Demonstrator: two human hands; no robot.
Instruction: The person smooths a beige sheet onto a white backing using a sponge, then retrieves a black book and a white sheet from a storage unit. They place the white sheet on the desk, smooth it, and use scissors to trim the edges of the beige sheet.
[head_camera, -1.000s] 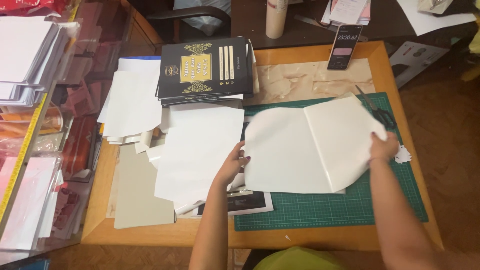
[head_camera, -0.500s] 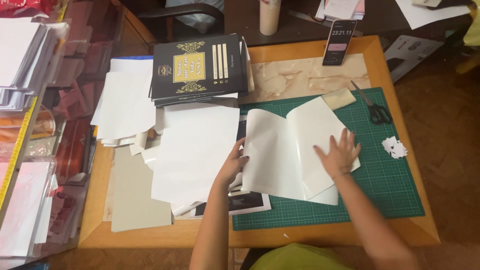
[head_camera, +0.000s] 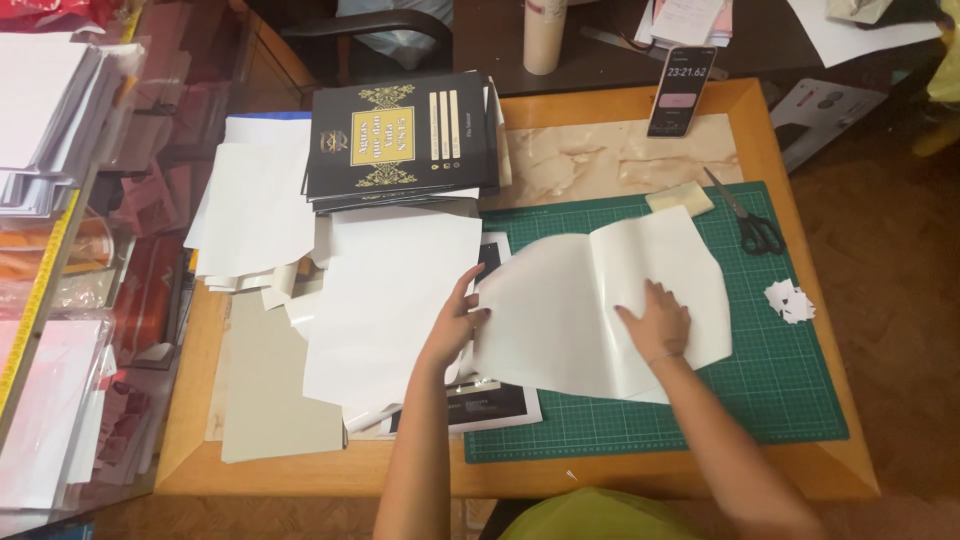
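Pressing flat with the right hand (head_camera: 655, 322), fingers spread wide, on a large white sheet (head_camera: 570, 310) lying across the green cutting mat (head_camera: 800, 400) on the wooden surface (head_camera: 780, 130). Gripping that sheet's left edge with the left hand (head_camera: 462, 320), just beside a stack of white paper (head_camera: 390, 300). Scissors (head_camera: 748, 222) resting near the mat's far edge.

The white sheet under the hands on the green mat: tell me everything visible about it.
The white sheet is large, glossy and thin, like film or coated paper, with a vertical crease near its middle and an irregular, angled right edge. It lies mostly flat on the green cutting mat, its left part over a black printed cover. The right hand presses flat on it; the left hand holds its left edge.
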